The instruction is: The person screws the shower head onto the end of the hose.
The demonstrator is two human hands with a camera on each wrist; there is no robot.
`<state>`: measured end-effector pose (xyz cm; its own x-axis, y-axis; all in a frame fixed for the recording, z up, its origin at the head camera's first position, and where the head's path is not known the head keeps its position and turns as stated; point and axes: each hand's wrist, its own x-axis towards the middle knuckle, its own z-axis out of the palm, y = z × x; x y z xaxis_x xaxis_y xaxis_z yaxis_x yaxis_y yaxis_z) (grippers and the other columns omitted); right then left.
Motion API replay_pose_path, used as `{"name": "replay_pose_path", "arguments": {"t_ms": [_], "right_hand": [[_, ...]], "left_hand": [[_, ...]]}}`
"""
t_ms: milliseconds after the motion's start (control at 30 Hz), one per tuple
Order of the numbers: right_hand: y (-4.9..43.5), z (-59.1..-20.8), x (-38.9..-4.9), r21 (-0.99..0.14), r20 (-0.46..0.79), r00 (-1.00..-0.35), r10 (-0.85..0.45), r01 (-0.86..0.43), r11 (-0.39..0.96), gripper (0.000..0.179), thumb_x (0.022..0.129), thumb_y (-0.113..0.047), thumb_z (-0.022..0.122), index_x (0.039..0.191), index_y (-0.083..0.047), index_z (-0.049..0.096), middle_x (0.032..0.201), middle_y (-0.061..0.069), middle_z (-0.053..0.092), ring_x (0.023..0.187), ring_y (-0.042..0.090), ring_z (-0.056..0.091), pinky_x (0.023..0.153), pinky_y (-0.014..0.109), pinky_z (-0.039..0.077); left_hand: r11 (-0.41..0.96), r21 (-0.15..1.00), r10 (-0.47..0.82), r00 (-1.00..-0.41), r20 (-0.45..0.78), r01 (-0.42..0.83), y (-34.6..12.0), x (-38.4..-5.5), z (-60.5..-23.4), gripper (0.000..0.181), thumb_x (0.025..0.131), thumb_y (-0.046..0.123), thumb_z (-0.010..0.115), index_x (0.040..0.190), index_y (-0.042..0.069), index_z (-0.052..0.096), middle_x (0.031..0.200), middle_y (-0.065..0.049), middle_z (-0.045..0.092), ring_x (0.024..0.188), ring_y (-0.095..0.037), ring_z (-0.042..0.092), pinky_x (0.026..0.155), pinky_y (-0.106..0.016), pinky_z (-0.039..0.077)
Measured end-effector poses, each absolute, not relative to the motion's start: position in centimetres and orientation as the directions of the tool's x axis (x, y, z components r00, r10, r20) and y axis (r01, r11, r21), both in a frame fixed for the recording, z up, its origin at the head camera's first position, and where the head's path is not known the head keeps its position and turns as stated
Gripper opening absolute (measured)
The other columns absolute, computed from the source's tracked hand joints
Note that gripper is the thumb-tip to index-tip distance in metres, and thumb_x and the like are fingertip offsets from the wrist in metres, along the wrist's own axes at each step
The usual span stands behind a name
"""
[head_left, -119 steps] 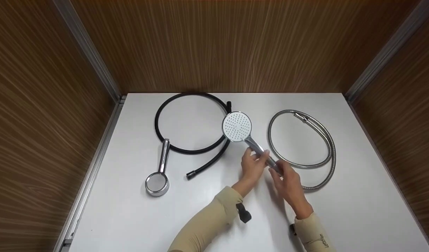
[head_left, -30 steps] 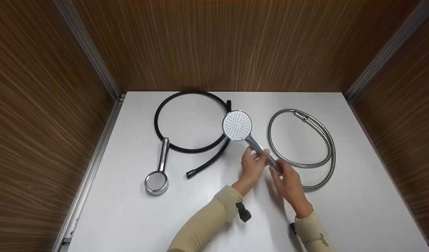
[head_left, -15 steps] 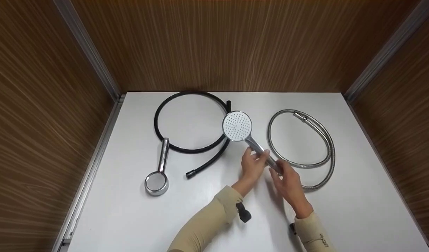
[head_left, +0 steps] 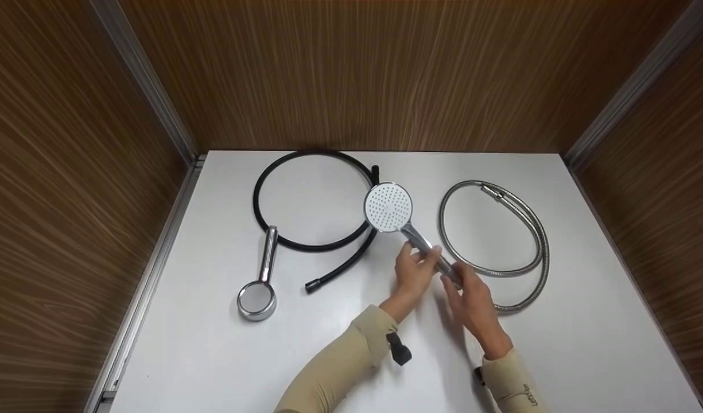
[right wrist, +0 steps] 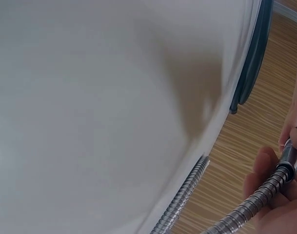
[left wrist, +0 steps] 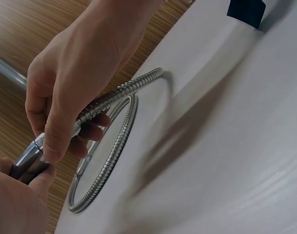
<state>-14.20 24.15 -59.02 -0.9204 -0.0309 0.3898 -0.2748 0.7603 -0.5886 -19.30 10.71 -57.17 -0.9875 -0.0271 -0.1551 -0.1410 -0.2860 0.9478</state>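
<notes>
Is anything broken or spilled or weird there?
Nothing stands out: no spill or break shows. The white-faced shower head and the chrome shower head look whole, and the black hose and metal hose are loosely looped.

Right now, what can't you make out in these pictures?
Head view: where the silver hose meets the white-faced shower head, hidden by the right hand.
Head view: a short stretch of the black hose, behind the white-faced shower head.
Head view: the lettering on the right sleeve, too small to read.
Right wrist view: the silver hose's onward run, cut off by the bottom edge.
</notes>
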Motion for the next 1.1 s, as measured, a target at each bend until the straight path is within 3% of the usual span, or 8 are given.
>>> {"name": "replay_pose_path", "arguments": {"t_ms": [667, 1100], "right_hand": [[24.31, -59.37, -14.15, -0.545, 0.486, -0.873, -0.039, -0.338, 0.767, 0.035, 0.091, -0.002, 0.079, 0.121, 0.006, 0.062, 0.1, 0.02, 0.074, 0.086, 0.033, 0.072, 0.072, 0.052, 0.061], [24.2, -58.66, -14.07, -0.582, 0.401, -0.916, -0.022, -0.273, 0.766, 0.032, 0.095, -0.008, 0.077, 0.122, 0.002, 0.063, 0.101, 0.016, 0.073, 0.089, 0.028, 0.072, 0.078, 0.048, 0.064]], "left_hand": [[-0.289, 0.946, -0.056, -0.984, -0.168, -0.145, 10.88, -19.14, -57.1, 0.039, 0.095, 0.02, 0.079, 0.127, 0.005, 0.061, 0.104, -0.017, 0.079, 0.088, -0.025, 0.08, 0.079, -0.027, 0.068], [-0.275, 0.949, -0.018, -0.986, -0.168, -0.157, 10.67, -19.18, -57.04, 0.041, 0.098, 0.023, 0.076, 0.131, 0.007, 0.059, 0.113, -0.015, 0.077, 0.098, -0.024, 0.079, 0.084, -0.025, 0.067]]}}
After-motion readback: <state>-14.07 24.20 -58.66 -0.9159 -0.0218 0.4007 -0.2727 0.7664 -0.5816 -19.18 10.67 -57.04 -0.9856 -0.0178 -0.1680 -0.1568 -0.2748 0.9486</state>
